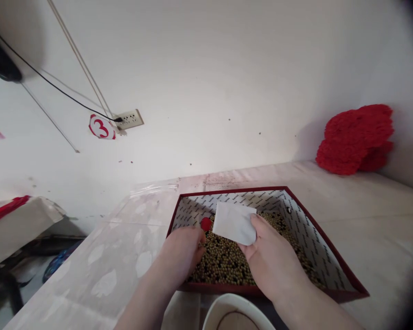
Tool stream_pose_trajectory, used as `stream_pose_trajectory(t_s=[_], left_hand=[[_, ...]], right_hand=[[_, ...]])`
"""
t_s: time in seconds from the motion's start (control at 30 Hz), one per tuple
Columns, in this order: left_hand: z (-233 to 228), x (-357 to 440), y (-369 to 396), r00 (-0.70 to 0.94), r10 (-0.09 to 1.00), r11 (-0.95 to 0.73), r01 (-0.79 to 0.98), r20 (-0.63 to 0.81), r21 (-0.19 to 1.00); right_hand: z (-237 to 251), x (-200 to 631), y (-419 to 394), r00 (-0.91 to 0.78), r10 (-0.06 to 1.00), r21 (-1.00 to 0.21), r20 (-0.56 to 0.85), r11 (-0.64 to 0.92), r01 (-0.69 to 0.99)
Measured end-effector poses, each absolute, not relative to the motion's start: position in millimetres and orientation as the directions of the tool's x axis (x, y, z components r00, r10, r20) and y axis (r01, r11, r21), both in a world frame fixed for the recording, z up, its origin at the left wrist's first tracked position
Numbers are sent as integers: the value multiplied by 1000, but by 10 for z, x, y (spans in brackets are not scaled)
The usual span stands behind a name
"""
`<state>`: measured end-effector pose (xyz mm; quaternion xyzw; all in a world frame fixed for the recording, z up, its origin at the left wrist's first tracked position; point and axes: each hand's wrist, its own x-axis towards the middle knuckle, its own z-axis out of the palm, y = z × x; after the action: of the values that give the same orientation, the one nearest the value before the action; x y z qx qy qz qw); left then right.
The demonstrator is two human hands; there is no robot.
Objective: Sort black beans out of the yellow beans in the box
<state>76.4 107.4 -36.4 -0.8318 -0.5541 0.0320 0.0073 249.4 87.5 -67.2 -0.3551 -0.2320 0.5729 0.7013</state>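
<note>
A dark-red-edged box [325, 254] with printed white inner walls holds a layer of small greenish-brown grains or beads [227, 261] mixed with dark ones. My right hand [268, 254] grips a flat white paper packet [234, 222] by its right edge, above the grains. At the box's left side my left hand [186, 247] is low over the grains with its fingers curled together; what they hold, if anything, is hidden. Just beyond those fingers is a small round red thing [205, 223], its kind unclear.
A white container [211, 316] stands in front of the box, close to me. The box rests on a cloth-covered table [124, 256] against a wall. Bright red fuzzy material [358, 137] lies at the back right. A wall socket [130, 119] has a black cable plugged in.
</note>
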Motion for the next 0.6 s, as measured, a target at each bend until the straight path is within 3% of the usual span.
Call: stream_pose_trajectory(t_s=[0.2,0.47,0.6], left_hand=[[-313,852,1030,377,913,-398,905,-154,-149],[-267,1073,1033,369,822,-514,809,-434,-286],[-298,1099,1046,377,770,-576,758,-516,-307]], right_hand=[[-567,2449,846,150,944,-604,-295,-63,-795],[-522,2446,822,123,946,-560,-302,-71,-825],[-604,2457,837,122,956,-625,-266,-74,-777]])
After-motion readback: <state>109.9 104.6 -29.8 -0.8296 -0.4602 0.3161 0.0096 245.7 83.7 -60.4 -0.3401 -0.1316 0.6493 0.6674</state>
